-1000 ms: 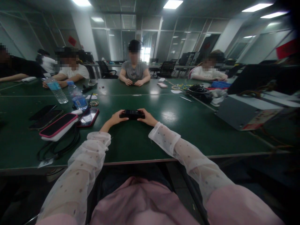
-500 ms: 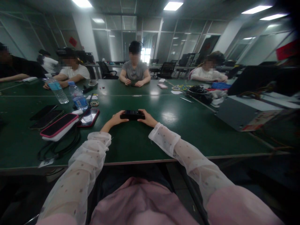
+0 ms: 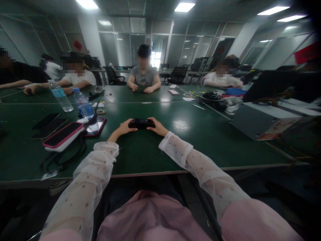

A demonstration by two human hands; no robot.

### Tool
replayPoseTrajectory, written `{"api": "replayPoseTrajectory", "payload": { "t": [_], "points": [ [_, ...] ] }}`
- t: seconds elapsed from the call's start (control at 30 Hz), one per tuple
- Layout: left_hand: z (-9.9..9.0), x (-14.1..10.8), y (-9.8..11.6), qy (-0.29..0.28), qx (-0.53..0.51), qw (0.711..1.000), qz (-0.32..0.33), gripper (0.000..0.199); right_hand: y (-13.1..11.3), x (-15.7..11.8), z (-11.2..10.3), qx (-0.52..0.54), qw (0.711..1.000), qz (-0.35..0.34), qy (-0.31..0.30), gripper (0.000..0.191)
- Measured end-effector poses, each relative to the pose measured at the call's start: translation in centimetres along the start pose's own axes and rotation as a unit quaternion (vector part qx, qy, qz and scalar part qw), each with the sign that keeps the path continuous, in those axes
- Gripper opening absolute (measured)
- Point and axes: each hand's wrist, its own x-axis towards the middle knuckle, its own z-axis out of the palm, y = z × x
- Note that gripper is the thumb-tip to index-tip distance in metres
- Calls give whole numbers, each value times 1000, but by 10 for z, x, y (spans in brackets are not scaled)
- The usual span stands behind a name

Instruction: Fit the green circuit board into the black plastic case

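Note:
A small black box-shaped device (image 3: 141, 124) is held between my two hands in the middle of the green table (image 3: 150, 150). Its exact kind is too dark to make out; small marks show on its upper face. My left hand (image 3: 125, 128) grips its left end, thumb along the near side. At the right end, my right hand (image 3: 158, 127) holds it the same way. Most of the fingers are hidden behind the device or seen edge-on. Left of my left hand lies a red-edged tablet (image 3: 96, 126) with a bright screen.
Two water bottles (image 3: 61, 96) stand at the left, behind dark phones (image 3: 50, 128), a pink-rimmed phone (image 3: 64, 134) and black cables (image 3: 72, 157). A grey metal computer case (image 3: 263, 120) is at the right. Across the table sits a person in grey (image 3: 144, 77); others sit to both sides.
My hands and the black device stay where they were. At the far left, a seated person in white has reached an arm out to the left, away from the bottles.

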Motion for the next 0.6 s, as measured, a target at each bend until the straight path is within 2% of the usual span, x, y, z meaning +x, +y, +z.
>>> {"api": "replayPoseTrajectory", "payload": {
  "t": [0.27, 0.6],
  "points": [
    [0, 1, -1, -2, 18, 1000, 10, 69, -2, -1, -3, -78, 996, 16, 34, 56],
    [0, 0, -1, -2, 16, 1000, 11, 67, 1, -1, -3, -53, 997, 25, 46, 57]
  ]
}}
